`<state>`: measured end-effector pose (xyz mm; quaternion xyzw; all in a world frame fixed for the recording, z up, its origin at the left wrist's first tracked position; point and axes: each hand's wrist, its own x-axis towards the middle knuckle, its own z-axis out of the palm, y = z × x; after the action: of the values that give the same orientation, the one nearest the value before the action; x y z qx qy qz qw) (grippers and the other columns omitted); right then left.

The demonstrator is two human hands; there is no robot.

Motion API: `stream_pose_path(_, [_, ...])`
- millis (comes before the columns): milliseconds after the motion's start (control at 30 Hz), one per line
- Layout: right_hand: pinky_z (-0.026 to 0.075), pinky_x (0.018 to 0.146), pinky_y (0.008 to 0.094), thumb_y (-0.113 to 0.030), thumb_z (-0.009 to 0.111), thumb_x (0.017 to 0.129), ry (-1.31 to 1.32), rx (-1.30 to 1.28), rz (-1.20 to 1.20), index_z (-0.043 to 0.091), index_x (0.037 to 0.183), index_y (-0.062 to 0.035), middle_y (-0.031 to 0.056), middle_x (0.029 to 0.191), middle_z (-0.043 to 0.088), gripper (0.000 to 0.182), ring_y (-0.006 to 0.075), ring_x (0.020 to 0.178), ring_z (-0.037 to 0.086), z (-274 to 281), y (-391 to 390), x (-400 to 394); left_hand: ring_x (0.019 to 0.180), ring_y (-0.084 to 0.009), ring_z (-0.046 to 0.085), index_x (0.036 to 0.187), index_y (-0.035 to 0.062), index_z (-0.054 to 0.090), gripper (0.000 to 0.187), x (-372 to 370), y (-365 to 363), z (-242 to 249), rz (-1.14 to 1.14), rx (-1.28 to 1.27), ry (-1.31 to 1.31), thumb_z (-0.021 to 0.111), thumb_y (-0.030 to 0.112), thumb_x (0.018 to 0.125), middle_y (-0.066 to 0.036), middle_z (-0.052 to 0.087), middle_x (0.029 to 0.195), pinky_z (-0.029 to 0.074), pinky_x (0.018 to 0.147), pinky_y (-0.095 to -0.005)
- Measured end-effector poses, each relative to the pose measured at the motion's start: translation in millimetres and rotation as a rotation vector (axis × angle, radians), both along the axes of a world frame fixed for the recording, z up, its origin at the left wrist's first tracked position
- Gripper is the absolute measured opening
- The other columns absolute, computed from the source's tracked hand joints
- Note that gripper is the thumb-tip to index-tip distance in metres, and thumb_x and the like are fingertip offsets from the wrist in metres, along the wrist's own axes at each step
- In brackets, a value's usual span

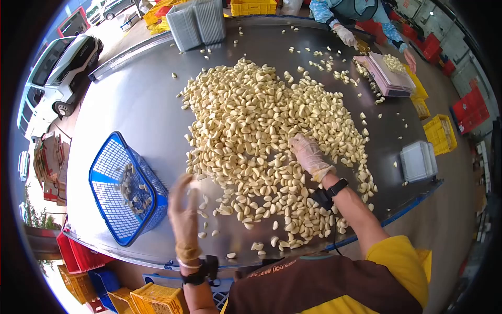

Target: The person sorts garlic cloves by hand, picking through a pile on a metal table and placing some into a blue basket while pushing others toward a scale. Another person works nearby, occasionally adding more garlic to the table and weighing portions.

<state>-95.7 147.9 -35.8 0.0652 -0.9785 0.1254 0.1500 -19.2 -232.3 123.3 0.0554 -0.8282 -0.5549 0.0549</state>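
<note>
A large heap of peeled garlic cloves (246, 110) is spread over the metal table. My right hand (309, 156), in a thin pale glove, is down among the cloves on the heap's right side. Its fingers are drawn together, and whatever they hold, if anything, is hidden. My left hand (184, 220), also gloved, hovers by the heap's lower left edge. Its thumb stands apart from the fingers, with nothing visible between them. Just left of it, a blue plastic basket (157, 201) stands tilted on the table, with some small pale pieces in its bottom.
Across the metal table (130, 94), a co-worker's gloved hand (345, 35) is near a pink scale (389, 78) bearing cloves. Stacked clear trays (196, 23) stand at the back left; a clear container (418, 161) is at the right edge. Yellow crates (157, 298) sit below the front edge.
</note>
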Motion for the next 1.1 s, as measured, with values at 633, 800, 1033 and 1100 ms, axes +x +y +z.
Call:
stream_pose_path(633, [0.048,0.088,0.0400,-0.006,0.073,0.074,-0.179,-0.097,0.272,0.058,0.106,-0.0063,0.0083,0.102,0.058,0.035,0.0300,0.097,0.059,76,-28,155,0.068,-0.0111,0.057,0.099,0.0007,0.067,0.037,22,160,-100,-0.787,0.177,-0.522,0.069,0.037,0.095,0.000,0.065,0.078,0.047,0.063,-0.0268])
stream_pose_path(800, [0.050,0.083,0.0385,-0.004,0.073,0.074,-0.219,-0.274,0.230,0.057,0.103,-0.0085,0.0078,0.100,0.058,0.033,0.0296,0.095,0.060,80,-27,166,0.065,-0.0173,0.063,0.095,0.0041,0.069,0.033,24,159,-95,-0.848,-0.034,-0.280,0.072,0.037,0.091,-0.009,0.068,0.075,0.050,0.062,-0.0321])
stream_pose_path(1033, [0.052,0.087,0.0322,-0.005,0.064,0.093,-0.452,-0.826,0.002,0.059,0.126,-0.0073,0.0096,0.111,0.067,0.034,0.0216,0.102,0.066,87,-42,167,0.074,-0.0356,0.064,0.090,0.0077,0.064,0.021,24,161,-84,-0.703,-0.213,0.050,0.062,0.028,0.093,-0.014,0.064,0.078,0.050,0.064,-0.0457])
stream_pose_path(1100, [0.052,0.089,0.0320,-0.005,0.062,0.094,-0.497,-0.802,0.034,0.059,0.129,-0.0073,0.0098,0.113,0.068,0.035,0.0209,0.104,0.066,90,-45,165,0.077,-0.0360,0.064,0.086,0.0075,0.060,0.020,23,158,-82,-0.703,-0.327,0.055,0.060,0.026,0.093,-0.014,0.063,0.082,0.050,0.065,-0.0467])
